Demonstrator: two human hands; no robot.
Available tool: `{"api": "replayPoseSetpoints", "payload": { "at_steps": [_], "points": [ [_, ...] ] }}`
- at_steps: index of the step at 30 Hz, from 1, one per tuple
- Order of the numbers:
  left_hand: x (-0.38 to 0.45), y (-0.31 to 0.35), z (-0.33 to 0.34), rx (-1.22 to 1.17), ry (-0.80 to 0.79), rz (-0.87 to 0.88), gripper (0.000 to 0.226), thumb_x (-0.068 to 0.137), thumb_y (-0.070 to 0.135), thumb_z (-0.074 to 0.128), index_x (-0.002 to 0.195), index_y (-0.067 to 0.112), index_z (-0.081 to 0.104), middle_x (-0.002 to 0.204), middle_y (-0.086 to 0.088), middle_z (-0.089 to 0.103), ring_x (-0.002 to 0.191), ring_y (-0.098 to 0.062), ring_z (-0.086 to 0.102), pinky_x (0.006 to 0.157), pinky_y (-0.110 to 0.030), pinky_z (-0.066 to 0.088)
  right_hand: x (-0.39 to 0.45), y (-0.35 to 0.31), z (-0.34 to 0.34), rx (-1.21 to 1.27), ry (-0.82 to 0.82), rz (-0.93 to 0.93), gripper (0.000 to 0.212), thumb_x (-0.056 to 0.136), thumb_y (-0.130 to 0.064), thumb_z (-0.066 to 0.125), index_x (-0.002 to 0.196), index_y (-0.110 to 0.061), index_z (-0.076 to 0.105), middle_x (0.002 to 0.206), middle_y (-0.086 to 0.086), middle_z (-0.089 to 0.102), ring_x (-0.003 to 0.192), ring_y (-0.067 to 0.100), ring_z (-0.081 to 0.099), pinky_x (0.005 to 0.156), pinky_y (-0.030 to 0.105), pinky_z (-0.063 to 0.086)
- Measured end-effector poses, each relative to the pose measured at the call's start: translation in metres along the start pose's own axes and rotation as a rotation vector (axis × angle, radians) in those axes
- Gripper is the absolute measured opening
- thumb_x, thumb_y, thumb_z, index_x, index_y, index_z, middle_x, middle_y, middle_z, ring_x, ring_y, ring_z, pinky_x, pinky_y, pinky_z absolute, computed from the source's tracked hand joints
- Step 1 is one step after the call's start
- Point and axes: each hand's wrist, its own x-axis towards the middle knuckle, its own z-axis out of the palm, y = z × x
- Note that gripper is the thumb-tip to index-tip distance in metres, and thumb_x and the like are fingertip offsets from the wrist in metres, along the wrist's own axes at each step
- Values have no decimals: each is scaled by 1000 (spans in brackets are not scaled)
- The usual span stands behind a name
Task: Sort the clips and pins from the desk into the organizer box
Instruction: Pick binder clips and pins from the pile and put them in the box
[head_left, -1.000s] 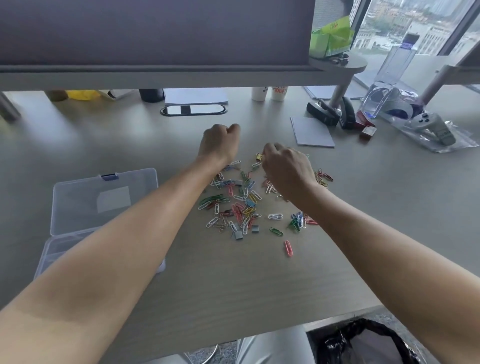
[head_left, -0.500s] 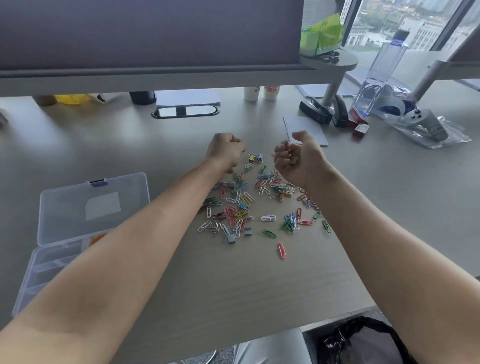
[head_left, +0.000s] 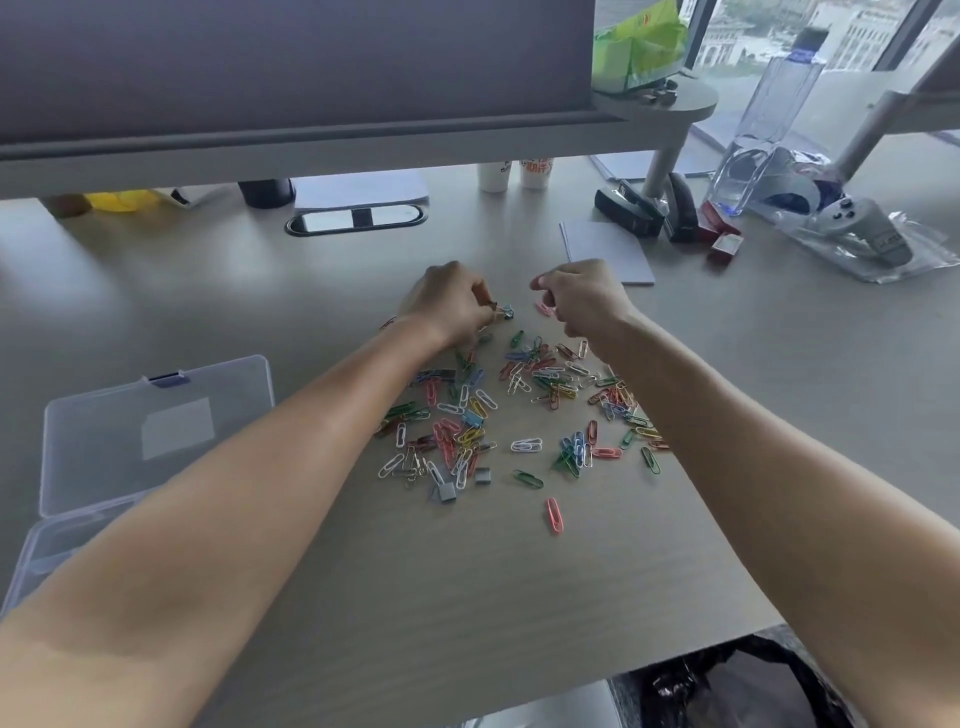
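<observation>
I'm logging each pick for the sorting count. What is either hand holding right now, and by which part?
The left hand pinches a small clip by one end at its fingertips. The right hand is curled; whether it holds anything cannot be told.

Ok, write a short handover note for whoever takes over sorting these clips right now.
Left hand: fingers curled, pinching a small clip at the pile's far edge.
Right hand: fingers curled, what it holds cannot be told.
Paper clips: scattered in mixed colours on the desk between both arms.
Organizer box: open at the left, partly hidden by the left arm.
Done: nothing visibly sorted.
Left: nearly the whole pile.
</observation>
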Motion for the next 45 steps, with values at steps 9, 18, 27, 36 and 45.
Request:
{"api": "replayPoseSetpoints", "payload": {
  "at_steps": [9, 18, 27, 36, 45],
  "points": [
    [-7, -15, -26, -490, 119, -317, 28, 89, 34, 37, 69, 14, 42, 68, -8, 47, 59, -22, 38, 60, -33, 31, 1, 0, 20, -645, -78, -301, 38, 81, -35, 83, 114, -17, 75, 102, 2, 75, 91, 22, 70, 85, 39, 60],
    [-26, -12, -30, -1232, -129, -554, 28, 89, 16, 32, 62, 21, 33, 56, 0, 25, 43, -11, 13, 40, -16, 12, -14, 4, 18, -710, 18, -455, 16, 90, -31, 76, 98, -18, 74, 94, 0, 74, 84, 20, 69, 78, 39, 60],
    [-32, 39, 0, -1497, -309, -596, 25, 88, 5, 27, 71, 13, 43, 59, -3, 39, 42, -10, 27, 36, -14, 24, -51, 16, -60, 169, 96, 89, 25, 104, -19, 48, 111, -2, 67, 95, 8, 64, 49, 10, 41, 41, 24, 35],
    [-19, 86, 21, -1328, -300, -626, 25, 93, -1, 32, 83, 6, 53, 64, -5, 48, 42, -10, 40, 34, -18, 40, -63, 39, -104, 665, 26, 345, 39, 101, -35, 38, 69, -17, 52, 63, 0, 46, 41, 8, 26, 38, 16, 17],
    [9, 95, 43, 52, -32, 76, 33, 90, 20, 65, 122, 18, 69, 108, -8, 72, 95, -25, 65, 80, -27, 48, -57, 53, -101, 659, 36, 342, 34, 103, -27, 50, 71, -18, 52, 65, 1, 54, 38, 7, 29, 34, 17, 17]
  ]
}}
